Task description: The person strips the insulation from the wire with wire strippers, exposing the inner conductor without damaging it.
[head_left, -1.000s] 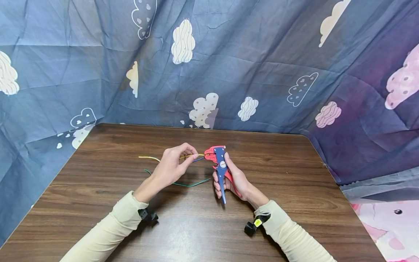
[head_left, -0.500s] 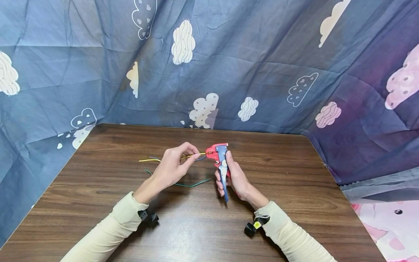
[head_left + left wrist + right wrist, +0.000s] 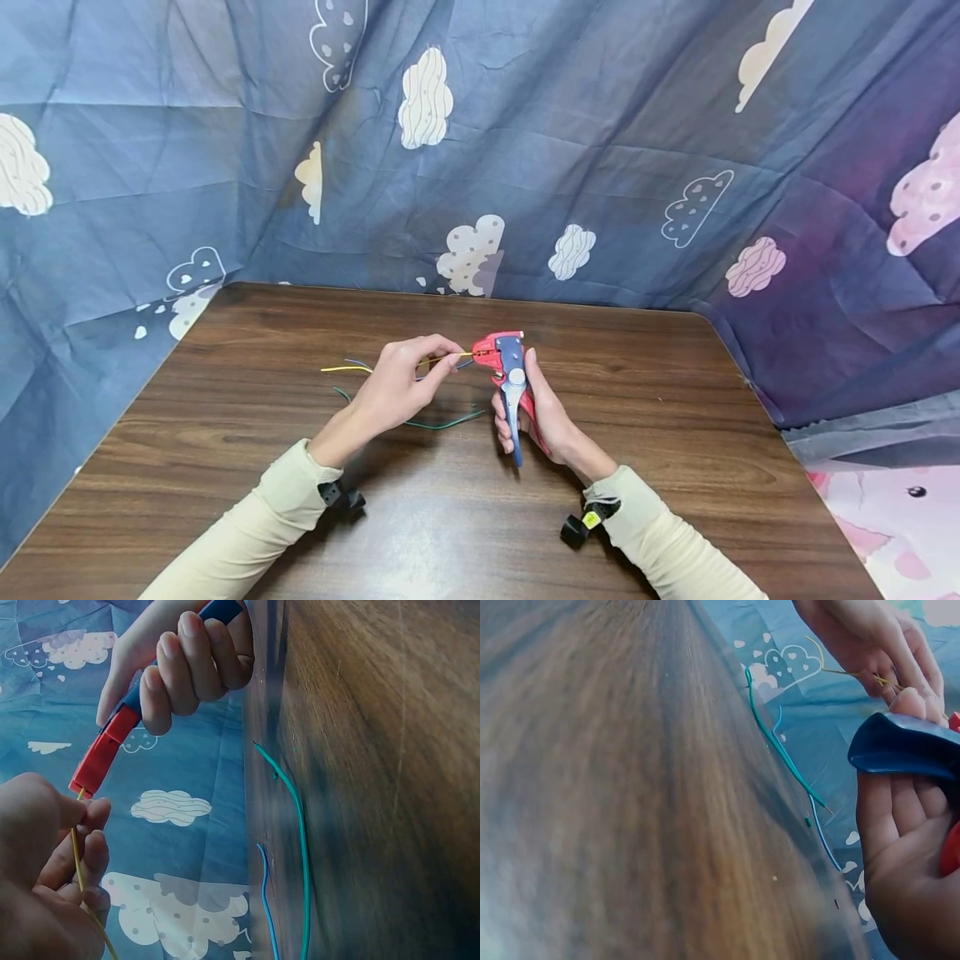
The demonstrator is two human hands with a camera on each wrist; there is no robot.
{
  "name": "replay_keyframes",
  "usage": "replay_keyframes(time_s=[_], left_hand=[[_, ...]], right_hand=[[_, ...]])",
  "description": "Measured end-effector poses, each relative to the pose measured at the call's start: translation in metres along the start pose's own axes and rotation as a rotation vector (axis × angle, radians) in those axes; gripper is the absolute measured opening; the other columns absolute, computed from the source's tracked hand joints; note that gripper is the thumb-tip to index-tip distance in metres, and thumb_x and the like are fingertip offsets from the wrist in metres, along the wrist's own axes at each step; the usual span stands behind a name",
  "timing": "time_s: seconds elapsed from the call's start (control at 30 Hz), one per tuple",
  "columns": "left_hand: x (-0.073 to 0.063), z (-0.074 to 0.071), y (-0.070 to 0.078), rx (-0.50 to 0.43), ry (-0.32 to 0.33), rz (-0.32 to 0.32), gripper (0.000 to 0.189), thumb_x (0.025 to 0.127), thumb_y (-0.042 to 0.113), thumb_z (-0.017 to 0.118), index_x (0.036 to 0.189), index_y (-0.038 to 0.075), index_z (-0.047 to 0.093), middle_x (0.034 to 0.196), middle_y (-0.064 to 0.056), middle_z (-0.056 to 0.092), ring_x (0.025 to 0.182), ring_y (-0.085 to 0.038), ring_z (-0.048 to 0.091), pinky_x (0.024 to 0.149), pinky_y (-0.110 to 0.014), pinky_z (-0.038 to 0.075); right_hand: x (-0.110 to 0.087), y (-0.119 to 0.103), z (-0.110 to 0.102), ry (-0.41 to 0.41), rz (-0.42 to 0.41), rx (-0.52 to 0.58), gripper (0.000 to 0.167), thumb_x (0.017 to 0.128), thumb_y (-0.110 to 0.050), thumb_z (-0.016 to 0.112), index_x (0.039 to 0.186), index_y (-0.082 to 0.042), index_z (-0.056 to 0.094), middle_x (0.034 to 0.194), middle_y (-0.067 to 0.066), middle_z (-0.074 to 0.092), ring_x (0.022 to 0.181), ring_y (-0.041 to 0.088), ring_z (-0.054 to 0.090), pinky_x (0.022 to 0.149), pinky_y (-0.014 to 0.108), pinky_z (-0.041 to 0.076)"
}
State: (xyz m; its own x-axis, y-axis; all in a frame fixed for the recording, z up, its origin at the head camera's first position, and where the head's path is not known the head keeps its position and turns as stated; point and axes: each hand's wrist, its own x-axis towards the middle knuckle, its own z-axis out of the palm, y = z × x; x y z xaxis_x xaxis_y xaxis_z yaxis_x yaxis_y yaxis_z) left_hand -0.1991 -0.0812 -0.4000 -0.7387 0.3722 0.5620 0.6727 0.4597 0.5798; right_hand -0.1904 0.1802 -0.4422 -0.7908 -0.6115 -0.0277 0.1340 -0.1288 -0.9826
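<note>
My left hand (image 3: pixel 393 383) pinches a thin yellow wire (image 3: pixel 77 859) between thumb and fingers. One tail of that wire sticks out to the left of the hand in the head view. Its other end runs into the red jaws of a blue and red wire stripper (image 3: pixel 513 371). My right hand (image 3: pixel 551 412) grips the stripper, fingers curled round its handles and thumb along the back. The red handle (image 3: pixel 534 421) stands a little apart from the blue one. Both hands are above the table in the left wrist view, the wire's tip hidden inside the tool.
On the wooden table (image 3: pixel 660 467) lie a green wire (image 3: pixel 446 425) and a blue wire (image 3: pixel 267 892), partly behind the left hand. A small green offcut (image 3: pixel 808 822) lies by the green wire's end. A blue cloud-printed cloth (image 3: pixel 360 208) hangs behind the table.
The stripper's handles came together half a second ago and now stand slightly apart again. The stripper has tilted and shifted a little right, and the left hand has followed with the yellow wire.
</note>
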Motion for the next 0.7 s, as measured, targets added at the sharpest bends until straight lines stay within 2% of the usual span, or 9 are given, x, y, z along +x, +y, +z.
replay_keyframes(time_s=[0.1,0.2,0.3,0.53,0.7], left_hand=[[0.0,0.0,0.0,-0.006,0.002,0.007,0.014,0.108,0.021,0.069,0.114,0.014,0.079,0.091,0.003,0.079,0.072,-0.01,0.061,0.061,-0.028,0.042],[0.0,0.001,0.001,-0.016,0.005,0.019,0.013,0.108,0.02,0.068,0.113,0.014,0.079,0.092,0.002,0.08,0.074,-0.008,0.064,0.063,-0.03,0.046],[0.0,0.0,0.002,-0.03,0.006,0.034,0.012,0.108,0.02,0.068,0.112,0.016,0.078,0.091,0.005,0.079,0.079,-0.005,0.068,0.066,-0.031,0.051],[0.0,-0.001,0.004,-0.063,0.005,0.069,0.013,0.11,0.021,0.066,0.113,0.022,0.078,0.086,0.002,0.079,0.075,-0.003,0.066,0.064,-0.025,0.047],[0.0,-0.002,0.005,-0.065,-0.001,0.061,0.014,0.11,0.022,0.065,0.114,0.023,0.078,0.087,0.004,0.078,0.075,-0.003,0.065,0.064,-0.026,0.048]], right_hand=[[-0.001,-0.001,-0.001,-0.036,0.01,0.027,0.091,0.104,-0.081,0.004,0.082,-0.008,0.054,0.064,0.001,0.058,0.05,0.017,0.059,0.054,0.033,0.055],[-0.002,-0.003,0.0,-0.028,0.017,0.013,0.09,0.104,-0.082,0.005,0.081,-0.009,0.053,0.063,0.001,0.058,0.05,0.017,0.059,0.054,0.033,0.054],[-0.003,-0.005,0.005,0.004,0.01,-0.025,0.09,0.103,-0.082,0.005,0.079,-0.01,0.053,0.061,0.0,0.057,0.048,0.016,0.057,0.052,0.033,0.053],[-0.003,-0.01,0.016,0.13,-0.071,-0.092,0.093,0.103,-0.083,0.009,0.07,-0.005,0.046,0.052,0.0,0.052,0.039,0.015,0.051,0.04,0.034,0.046],[-0.003,-0.009,0.018,0.148,-0.075,-0.094,0.093,0.103,-0.082,0.008,0.071,-0.004,0.047,0.053,0.001,0.052,0.039,0.015,0.052,0.04,0.034,0.047]])
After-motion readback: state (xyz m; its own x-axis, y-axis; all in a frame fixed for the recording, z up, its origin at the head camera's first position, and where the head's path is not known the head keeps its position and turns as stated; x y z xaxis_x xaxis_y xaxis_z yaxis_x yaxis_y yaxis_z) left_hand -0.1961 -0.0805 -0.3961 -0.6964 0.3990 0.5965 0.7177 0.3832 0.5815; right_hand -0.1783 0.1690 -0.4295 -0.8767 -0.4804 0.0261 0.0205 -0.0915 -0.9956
